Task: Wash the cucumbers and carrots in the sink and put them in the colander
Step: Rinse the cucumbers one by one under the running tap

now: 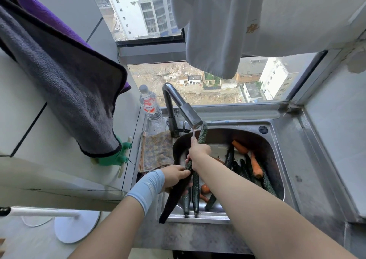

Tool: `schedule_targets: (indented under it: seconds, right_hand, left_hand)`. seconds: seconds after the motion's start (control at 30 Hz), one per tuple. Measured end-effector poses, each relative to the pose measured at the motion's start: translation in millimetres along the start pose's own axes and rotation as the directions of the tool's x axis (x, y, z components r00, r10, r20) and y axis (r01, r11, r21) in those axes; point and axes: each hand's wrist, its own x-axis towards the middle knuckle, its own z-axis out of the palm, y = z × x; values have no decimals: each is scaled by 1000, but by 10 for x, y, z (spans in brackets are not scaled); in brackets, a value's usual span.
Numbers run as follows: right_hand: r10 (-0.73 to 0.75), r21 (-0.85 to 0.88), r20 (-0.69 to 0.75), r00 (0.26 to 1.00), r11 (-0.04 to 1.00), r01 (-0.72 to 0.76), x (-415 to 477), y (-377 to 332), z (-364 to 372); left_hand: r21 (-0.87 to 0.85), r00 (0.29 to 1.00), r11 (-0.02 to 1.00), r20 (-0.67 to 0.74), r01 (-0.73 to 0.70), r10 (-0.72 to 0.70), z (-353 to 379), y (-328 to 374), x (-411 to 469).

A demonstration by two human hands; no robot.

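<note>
A steel sink (277,139) holds several dark green cucumbers (229,157) and orange carrots (256,166) on its right side. My right hand (199,152) grips a long cucumber (203,135) near its middle, with its top end under the thin stream from the faucet (184,108). My left hand (175,176), with a light blue wrist sleeve, grips the lower part of that cucumber at the sink's left. Below it a black strip (172,201) slants over the front rim. Two more cucumbers (195,191) lean on the front rim beside it.
A worn rag (157,149) lies on the sink's left ledge, a water bottle (150,105) behind it. A grey towel (69,84) and green glove (118,155) hang at left; white cloth (213,40) hangs over the window. A white stand (75,227) sits front left.
</note>
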Motion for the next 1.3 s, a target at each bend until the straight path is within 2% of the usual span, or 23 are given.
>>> schedule_targets:
  seconds: [0.07,0.13,0.2,0.27,0.3,0.4,0.47,0.53,0.6,0.67,0.77,0.83,0.9,0.97,1.07,1.13,1.23,1.3]
  right_hand:
    - [22,-34,-2,1000,999,-22,24,-49,-37]
    - [97,175,-31,995,980,-90,69,-92,-79]
    - [55,203,-20,998,978,-50,11,-122,-92]
    - [39,211,54,998,976,-50,-14,-103,-85]
    - [15,220,91,996,975,-35,-5,-73,-61]
    - [-83,276,257,963,961,9,-19,16,13]
    - [-70,298,406,911,953,-59,-27,79,25]
    - [-61,216,431,900,976,-38,-50,131,-3]
    - [-59,133,354,934,991,12,-25,126,-12]
    - [-40,86,187,981,996,24,12,52,5]
    - [-15,69,63,998,998,11,2,-87,-50]
    - [9,82,59,998,997,-14,20,-123,-85]
    - [7,77,70,998,997,-13,21,-107,-55]
    - [-16,151,131,991,989,-4,28,-90,-19]
    - [-35,278,251,967,960,-38,97,-127,-59]
    - [-46,260,268,962,965,-26,138,-116,-63]
    - [-40,112,147,988,993,23,140,-73,17]
    - [18,98,50,999,995,-22,115,-90,47]
  left_hand:
    - [76,998,996,-53,-38,42,57,11,22]
    - [123,993,991,-104,-49,62,129,49,7]
    - [175,983,983,-167,-52,81,169,98,19]
    - [243,960,968,-249,-66,128,153,125,71]
    - [219,950,973,-282,-72,134,132,130,98]
    - [1,939,999,-341,-36,34,56,115,108]
    - [-146,949,989,-314,-34,-14,5,105,86]
    - [-198,970,980,-242,-13,-36,-56,76,94]
    - [-179,992,984,-120,7,-28,-73,46,100]
    - [-201,1000,979,-12,-26,24,-27,36,72]
    - [-209,991,970,14,-128,134,70,64,23]
    - [-127,987,979,-37,-159,155,91,110,17]
    - [58,980,987,-120,-151,157,69,157,19]
    - [203,972,973,-185,-109,147,21,162,17]
    - [-16,989,1000,-148,-26,23,-87,52,12]
    - [-111,993,994,-115,22,-35,-159,-42,-18]
    - [-8,997,999,-75,32,-33,-197,-142,-5]
    - [78,997,996,-66,36,-30,-177,-151,4]
